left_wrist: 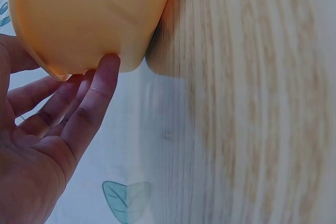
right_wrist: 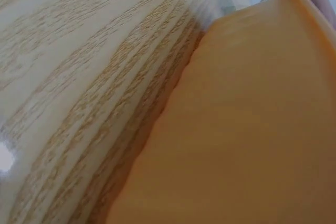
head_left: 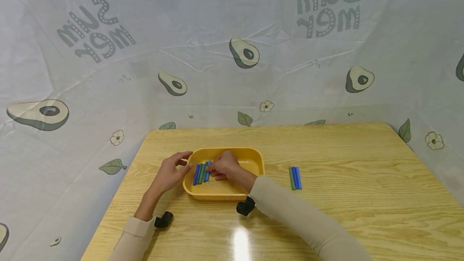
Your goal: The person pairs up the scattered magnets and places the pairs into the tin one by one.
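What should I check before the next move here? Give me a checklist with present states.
1. Tray flat on the table: ok.
2. Left hand holding the tray: ok, fingers on the outer wall, thumb at the rim.
3. Sticks in the tray side by side: ok, a slanted row at its left end.
4. Right hand gripping the light blue stick at the row's right end: cannot tell; fingers are at it, but the grip is unclear.
5. All sticks inside: not ok, three lie on the table, right of the tray.
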Available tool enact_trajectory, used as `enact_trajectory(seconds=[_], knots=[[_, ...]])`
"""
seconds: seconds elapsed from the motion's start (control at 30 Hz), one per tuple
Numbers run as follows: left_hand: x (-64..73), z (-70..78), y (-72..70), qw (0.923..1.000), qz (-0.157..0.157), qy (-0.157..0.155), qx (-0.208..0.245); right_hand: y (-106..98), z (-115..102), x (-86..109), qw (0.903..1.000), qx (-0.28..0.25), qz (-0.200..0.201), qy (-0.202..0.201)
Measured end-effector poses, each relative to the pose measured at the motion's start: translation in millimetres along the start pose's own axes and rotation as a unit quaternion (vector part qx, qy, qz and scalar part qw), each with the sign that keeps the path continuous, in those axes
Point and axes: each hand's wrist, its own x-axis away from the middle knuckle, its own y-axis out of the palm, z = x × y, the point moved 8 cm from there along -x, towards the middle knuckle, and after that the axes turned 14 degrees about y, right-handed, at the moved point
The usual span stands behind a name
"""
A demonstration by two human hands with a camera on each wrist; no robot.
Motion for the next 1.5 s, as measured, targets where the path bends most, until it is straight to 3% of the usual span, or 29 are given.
enact_trajectory(seconds=[0.33,0.7,1.1,1.5], knots=[[0.5,-0.2,0.9,0.9997,-0.006,-0.024,-0.003,0.1,-0.9,-2.1,0.9988,0.028,0.035,-0.02],[0.5,0.4,0.6,0.9997,-0.005,-0.021,-0.006,2.1,-1.6,-2.6,0.9985,0.037,0.039,0.007],[0.3,-2.4,0.8,0.9999,-0.003,-0.016,0.004,2.1,-1.4,3.4,0.9999,-0.007,-0.001,0.014],[0.9,-0.6,0.3,0.9998,-0.007,-0.02,0.002,5.3,0.2,2.8,0.9909,-0.077,-0.11,0.001]])
